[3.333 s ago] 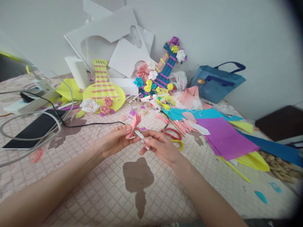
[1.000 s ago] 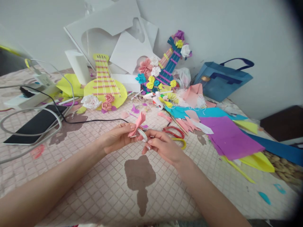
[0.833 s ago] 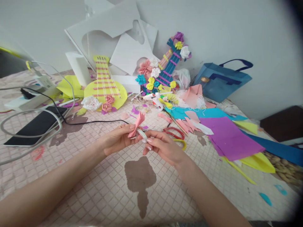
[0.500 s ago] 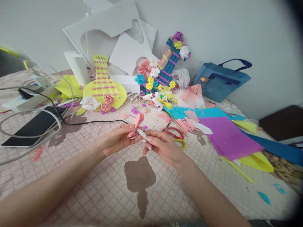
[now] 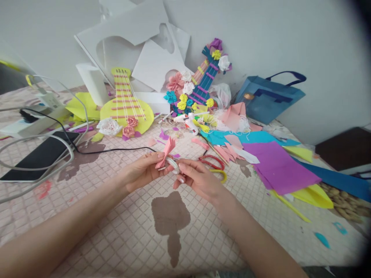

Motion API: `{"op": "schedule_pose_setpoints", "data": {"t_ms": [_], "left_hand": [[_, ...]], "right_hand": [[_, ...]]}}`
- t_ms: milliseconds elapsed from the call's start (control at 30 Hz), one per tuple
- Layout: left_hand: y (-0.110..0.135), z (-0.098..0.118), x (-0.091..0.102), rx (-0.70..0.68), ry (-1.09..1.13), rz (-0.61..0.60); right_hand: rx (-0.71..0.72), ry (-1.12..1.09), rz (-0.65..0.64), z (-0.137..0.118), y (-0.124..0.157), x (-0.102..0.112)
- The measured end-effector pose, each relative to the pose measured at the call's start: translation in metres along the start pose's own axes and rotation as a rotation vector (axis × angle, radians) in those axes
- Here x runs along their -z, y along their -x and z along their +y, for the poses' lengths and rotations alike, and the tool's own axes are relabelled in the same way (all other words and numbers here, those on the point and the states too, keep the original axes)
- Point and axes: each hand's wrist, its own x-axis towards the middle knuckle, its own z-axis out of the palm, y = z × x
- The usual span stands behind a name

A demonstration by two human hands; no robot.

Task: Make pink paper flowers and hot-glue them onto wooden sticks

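Pinched upright in my left hand (image 5: 142, 170) is a pleated piece of pink paper (image 5: 167, 151). A white ring-shaped roll (image 5: 174, 165), which looks like tape, sits between my two hands just right of the paper. My right hand (image 5: 199, 179) has its thumb and fingers closed at the roll's right edge. Whether a loose end is between those fingers is too small to tell. Just beyond my right hand lie scissors with red handles (image 5: 213, 161) and a yellow-handled pair (image 5: 222, 175), partly hidden by the hand.
Behind stand a yellow paper guitar (image 5: 127, 110) and a blue one with paper flowers (image 5: 204, 83). A white glue gun (image 5: 189, 122) lies among scraps. Purple paper (image 5: 282, 166) and a blue bag (image 5: 268, 98) are right; a black phone-like slab (image 5: 37, 156) and cables, left.
The white roll has turned slightly, showing more of its ring. My right fingers have shifted a little at its edge. The view has moved slightly; my left hand keeps its hold.
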Motion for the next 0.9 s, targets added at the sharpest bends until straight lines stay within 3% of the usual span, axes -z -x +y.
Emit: {"op": "schedule_pose_setpoints", "data": {"t_ms": [267, 900], "left_hand": [[0.0001, 0.0013, 0.0016, 0.002, 0.005, 0.006], [-0.0001, 0.001, -0.0046, -0.035, -0.144, 0.018]], "right_hand": [[-0.025, 0.019, -0.025, -0.0068, 0.0008, 0.0008], [-0.002, 0.062, 0.057, -0.0023, -0.0007, -0.0011]]}}
